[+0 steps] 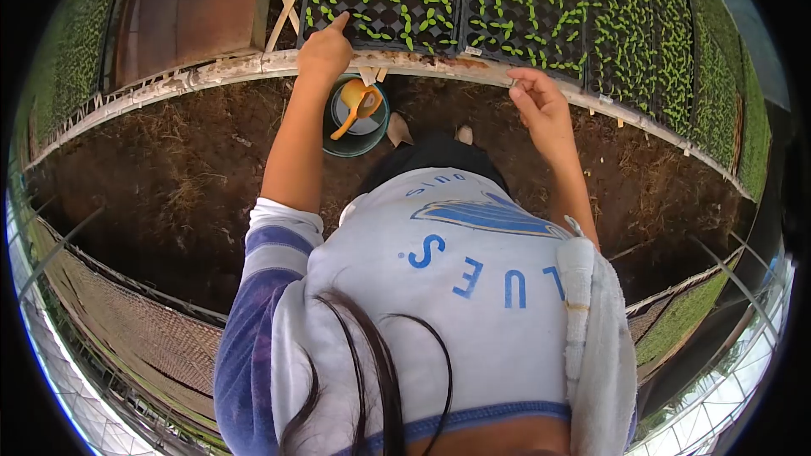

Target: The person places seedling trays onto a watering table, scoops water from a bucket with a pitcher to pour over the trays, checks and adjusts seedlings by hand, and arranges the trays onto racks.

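Black seedling tray (390, 17): position of the hands

Left hand (325, 52): index finger extended over the near left corner of the tray, tip at the green seedlings (408, 40), remaining fingers folded. Contact with the plants, or any item in the grasp, cannot be confirmed. Right hand (545, 114): at the front edge of the worktop (431, 62), near the adjacent tray (507, 52); thumb and index fingertip close together, other fingers bent. Whether a small item is pinched there cannot be determined. The first tray lies on the worktop, just behind its edge. Pale crossed slats (288, 2) separate it from a brown board (190, 8) at left. Below the edge, a green bucket (355, 150) containing an orange scoop (355, 95) stands on the soil (211, 143), beside the person's feet (400, 129)
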Demonstrator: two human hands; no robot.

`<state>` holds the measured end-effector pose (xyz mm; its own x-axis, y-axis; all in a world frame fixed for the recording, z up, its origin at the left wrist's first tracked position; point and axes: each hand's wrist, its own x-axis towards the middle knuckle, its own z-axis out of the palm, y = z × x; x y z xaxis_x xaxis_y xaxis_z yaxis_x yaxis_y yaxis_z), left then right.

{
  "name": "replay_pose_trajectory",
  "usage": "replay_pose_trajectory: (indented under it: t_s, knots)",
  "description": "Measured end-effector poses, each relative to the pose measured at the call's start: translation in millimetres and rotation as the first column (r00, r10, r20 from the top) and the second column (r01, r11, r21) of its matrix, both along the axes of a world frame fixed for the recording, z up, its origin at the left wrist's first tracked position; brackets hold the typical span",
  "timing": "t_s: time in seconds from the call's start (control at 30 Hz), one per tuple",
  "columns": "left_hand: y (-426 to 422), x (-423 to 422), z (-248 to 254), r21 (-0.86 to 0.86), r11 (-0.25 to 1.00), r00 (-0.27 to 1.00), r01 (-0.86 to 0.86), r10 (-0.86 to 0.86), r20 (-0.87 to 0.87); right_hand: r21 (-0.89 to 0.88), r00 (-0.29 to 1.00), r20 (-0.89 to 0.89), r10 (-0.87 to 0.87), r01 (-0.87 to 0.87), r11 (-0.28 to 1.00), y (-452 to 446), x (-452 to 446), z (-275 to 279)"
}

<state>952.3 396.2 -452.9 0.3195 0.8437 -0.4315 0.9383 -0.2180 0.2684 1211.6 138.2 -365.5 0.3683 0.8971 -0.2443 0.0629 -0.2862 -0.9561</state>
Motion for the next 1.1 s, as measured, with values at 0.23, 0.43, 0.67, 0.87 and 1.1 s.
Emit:
replay_pose_trajectory:
  t_s: [0.23,0.43,0.67,0.87,1.1]
  knots:
    - [11,-6,0,0.006,0.997,0.995,0.074,-0.074,-0.071,-0.195,0.962,0.119,0.247,-0.221,0.956,20,-36,-47]
    - [7,1,3,-0.014,0.996,0.988,0.090,-0.091,-0.128,-0.224,0.892,0.263,0.369,-0.315,0.922,26,-48,-65]
    - [-11,0,8,-0.028,0.990,0.986,0.140,-0.142,-0.087,-0.222,0.851,0.423,0.311,-0.235,0.946,20,-49,-78]
    - [-3,-6,5,0.046,0.989,0.988,0.138,-0.134,-0.075,-0.454,0.473,0.678,0.564,-0.334,0.826,52,-53,-84]
    - [-70,-3,10,0.089,0.971,0.962,0.223,-0.234,0.140,-0.497,0.406,0.724,0.558,-0.255,0.829,67,-41,-119]
